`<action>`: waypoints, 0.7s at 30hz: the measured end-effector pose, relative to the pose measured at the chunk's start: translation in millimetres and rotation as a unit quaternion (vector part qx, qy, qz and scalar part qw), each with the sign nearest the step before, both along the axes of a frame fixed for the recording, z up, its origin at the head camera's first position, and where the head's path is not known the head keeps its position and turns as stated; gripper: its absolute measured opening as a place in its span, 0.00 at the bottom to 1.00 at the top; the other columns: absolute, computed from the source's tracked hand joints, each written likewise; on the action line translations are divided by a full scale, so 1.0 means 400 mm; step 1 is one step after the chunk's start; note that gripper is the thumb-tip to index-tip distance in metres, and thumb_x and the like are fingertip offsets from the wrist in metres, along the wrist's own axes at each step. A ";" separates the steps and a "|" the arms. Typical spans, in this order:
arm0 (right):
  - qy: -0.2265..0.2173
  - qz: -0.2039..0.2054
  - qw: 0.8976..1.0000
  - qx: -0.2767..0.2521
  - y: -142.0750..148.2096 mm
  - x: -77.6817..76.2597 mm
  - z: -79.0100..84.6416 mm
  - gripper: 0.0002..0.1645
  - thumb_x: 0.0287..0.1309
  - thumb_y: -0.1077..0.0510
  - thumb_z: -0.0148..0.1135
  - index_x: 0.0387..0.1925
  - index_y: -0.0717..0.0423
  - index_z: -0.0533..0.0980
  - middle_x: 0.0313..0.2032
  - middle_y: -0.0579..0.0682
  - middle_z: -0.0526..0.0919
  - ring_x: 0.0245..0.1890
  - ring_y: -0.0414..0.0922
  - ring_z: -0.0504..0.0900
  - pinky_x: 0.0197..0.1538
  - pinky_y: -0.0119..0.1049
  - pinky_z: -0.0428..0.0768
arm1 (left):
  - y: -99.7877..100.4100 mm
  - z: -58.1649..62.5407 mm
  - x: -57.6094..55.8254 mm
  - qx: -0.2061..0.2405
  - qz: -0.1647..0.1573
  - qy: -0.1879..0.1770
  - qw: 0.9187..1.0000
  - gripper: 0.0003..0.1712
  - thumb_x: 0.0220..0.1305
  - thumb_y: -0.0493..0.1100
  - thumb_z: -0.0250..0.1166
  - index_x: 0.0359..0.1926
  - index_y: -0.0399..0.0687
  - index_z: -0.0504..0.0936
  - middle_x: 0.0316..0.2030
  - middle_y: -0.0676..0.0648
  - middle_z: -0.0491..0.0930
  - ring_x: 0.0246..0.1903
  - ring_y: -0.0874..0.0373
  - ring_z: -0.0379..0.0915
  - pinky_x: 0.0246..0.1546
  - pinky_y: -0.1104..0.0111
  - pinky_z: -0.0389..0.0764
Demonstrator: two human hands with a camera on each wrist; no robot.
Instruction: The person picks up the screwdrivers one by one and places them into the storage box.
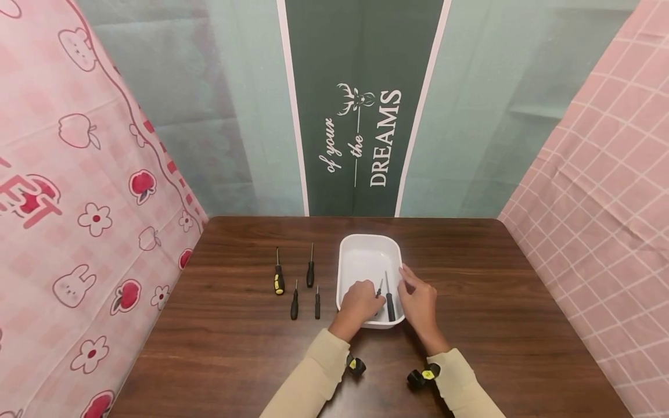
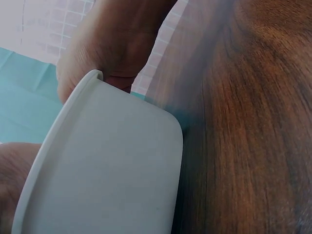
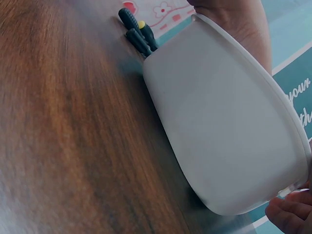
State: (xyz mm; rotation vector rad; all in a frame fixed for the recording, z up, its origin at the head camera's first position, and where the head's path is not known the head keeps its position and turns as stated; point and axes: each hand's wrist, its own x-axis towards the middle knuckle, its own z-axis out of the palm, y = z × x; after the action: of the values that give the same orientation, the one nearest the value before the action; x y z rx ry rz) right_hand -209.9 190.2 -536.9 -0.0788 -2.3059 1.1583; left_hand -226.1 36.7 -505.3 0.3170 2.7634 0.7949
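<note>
A white plastic tray (image 1: 367,239) stands on the table. My left hand (image 1: 362,301) reaches in over its near left side and grips a small screwdriver (image 1: 380,287); the shaft points up past my fingers, and most of its handle is hidden. Beside it in the tray lies a longer screwdriver (image 1: 390,305) with a black handle. My right hand (image 1: 420,299) holds the tray's right rim, its fingers (image 3: 287,214) at the edge in the right wrist view. The left wrist view mostly shows the tray's outer wall (image 2: 112,161).
Left of the tray on the brown wooden table (image 1: 225,342) lie several screwdrivers: a yellow-and-black one (image 1: 279,280), a long black one (image 1: 310,273) and two smaller ones, the left (image 1: 295,305) and the right (image 1: 317,305). Fabric curtains (image 1: 251,116) hang around the table.
</note>
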 end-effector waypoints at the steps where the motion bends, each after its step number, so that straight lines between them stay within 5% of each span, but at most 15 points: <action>1: 0.002 0.000 1.000 0.000 0.000 0.000 0.000 0.18 0.55 0.71 0.65 0.49 0.63 0.84 0.52 0.56 0.85 0.56 0.57 0.81 0.54 0.48 0.76 | 0.000 -0.001 0.000 -0.001 -0.001 -0.001 1.000 0.19 0.64 0.49 0.66 0.20 0.48 0.73 0.17 0.50 0.72 0.18 0.57 0.68 0.20 0.66 0.67; 6: 0.000 -0.001 1.000 0.000 -0.002 0.001 0.003 0.18 0.55 0.71 0.66 0.49 0.63 0.84 0.52 0.56 0.85 0.56 0.56 0.81 0.55 0.40 0.75 | 0.003 -0.006 -0.004 -0.004 -0.005 -0.007 1.000 0.18 0.65 0.50 0.65 0.22 0.48 0.74 0.18 0.50 0.72 0.18 0.57 0.68 0.21 0.66 0.68; 14: 0.008 0.000 1.000 0.009 -0.003 -0.002 0.004 0.18 0.55 0.72 0.67 0.49 0.64 0.85 0.52 0.56 0.85 0.55 0.57 0.82 0.54 0.51 0.76 | 0.007 -0.010 -0.009 -0.019 -0.013 -0.004 1.000 0.18 0.65 0.50 0.66 0.22 0.48 0.75 0.18 0.50 0.73 0.20 0.56 0.69 0.22 0.66 0.69; 21: 0.010 0.002 1.000 0.007 -0.001 -0.001 0.001 0.18 0.55 0.72 0.66 0.48 0.64 0.85 0.52 0.56 0.85 0.55 0.57 0.82 0.53 0.48 0.76 | 0.008 -0.014 -0.011 -0.024 -0.017 0.006 1.000 0.17 0.65 0.50 0.66 0.24 0.45 0.78 0.19 0.50 0.73 0.20 0.56 0.69 0.23 0.64 0.71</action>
State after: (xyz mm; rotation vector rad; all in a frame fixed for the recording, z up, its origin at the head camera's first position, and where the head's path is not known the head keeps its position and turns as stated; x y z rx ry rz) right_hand -210.2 189.9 -536.5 -0.0576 -2.2970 1.1405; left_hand -230.6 39.9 -510.8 0.3603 2.7759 0.7185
